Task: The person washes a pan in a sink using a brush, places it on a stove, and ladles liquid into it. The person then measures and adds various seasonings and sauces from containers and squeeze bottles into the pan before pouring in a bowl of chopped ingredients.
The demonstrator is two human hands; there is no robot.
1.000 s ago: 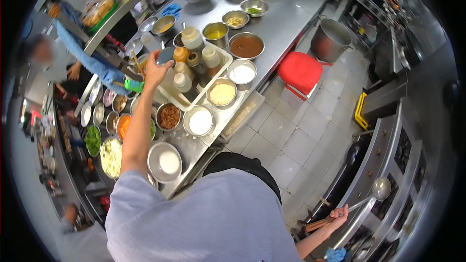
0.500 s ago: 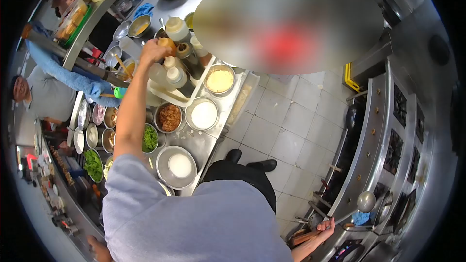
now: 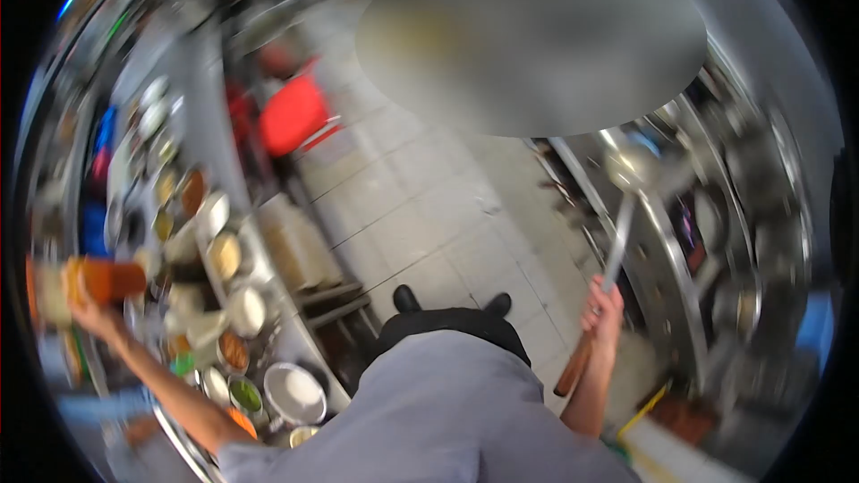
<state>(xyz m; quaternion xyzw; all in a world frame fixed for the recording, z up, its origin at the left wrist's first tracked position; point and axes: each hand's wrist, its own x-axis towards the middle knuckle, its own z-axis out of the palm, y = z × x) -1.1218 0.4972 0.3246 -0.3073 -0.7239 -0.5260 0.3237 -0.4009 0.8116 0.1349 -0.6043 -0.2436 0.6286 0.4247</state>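
Observation:
My left hand (image 3: pixel 92 311) is closed around an orange bottle (image 3: pixel 114 278), blurred by motion, lifted over the left side of the worktop. My right hand (image 3: pixel 601 311) grips a long metal ladle (image 3: pixel 619 237) by its shaft. The ladle's wooden handle end (image 3: pixel 573 367) points down toward me, and its round bowl (image 3: pixel 632 168) reaches up toward the stove. Below the left forearm sit a bowl with green chopped leaves (image 3: pixel 245 394), a bowl of brown food (image 3: pixel 233 351) and a steel bowl with something white (image 3: pixel 295 394).
The steel counter (image 3: pixel 210 139) runs along the left with several bowls on it. A red stool (image 3: pixel 295 116) stands on the tiled floor (image 3: pixel 420 206). On the right is the stove front (image 3: pixel 658 300), with a pan (image 3: pixel 707 224) on it. A grey blur hides the top middle.
My view has swung right toward the stove. My left hand has lifted the orange bottle from among the other bottles. The ladle in my right hand has come up and forward.

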